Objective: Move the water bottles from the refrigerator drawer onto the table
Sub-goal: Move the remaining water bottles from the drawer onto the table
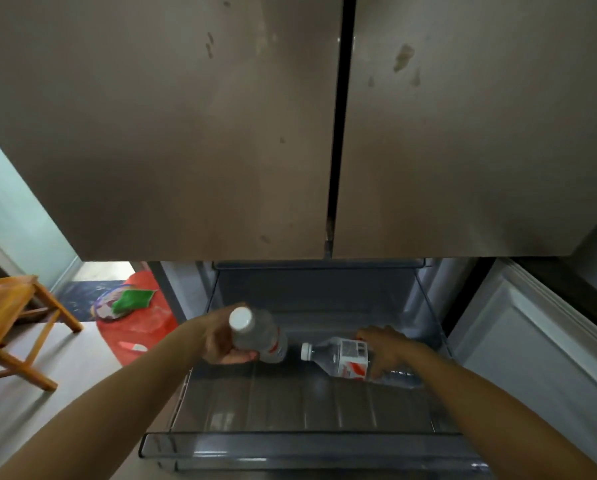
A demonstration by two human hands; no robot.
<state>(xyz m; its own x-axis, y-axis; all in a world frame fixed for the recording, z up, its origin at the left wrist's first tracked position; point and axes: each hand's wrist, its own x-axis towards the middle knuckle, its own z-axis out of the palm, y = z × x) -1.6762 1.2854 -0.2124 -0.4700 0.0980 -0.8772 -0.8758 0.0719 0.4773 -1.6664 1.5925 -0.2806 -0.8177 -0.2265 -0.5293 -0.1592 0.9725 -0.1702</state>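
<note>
In the open drawer [317, 441], neither bottle out yet: left hand [220, 346] curled round the raised bottle [260, 337], right hand [392, 351] clasping the lying bottle [342, 360] low in it. Carrying both to the table, out of view, left to do. Clear cylindrical plastic, white caps, red-and-white labels; drawer glossy translucent grey.

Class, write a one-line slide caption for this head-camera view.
Left hand holds one bottle cap-up; right hand grips another bottle lying in the open refrigerator drawer.
</note>
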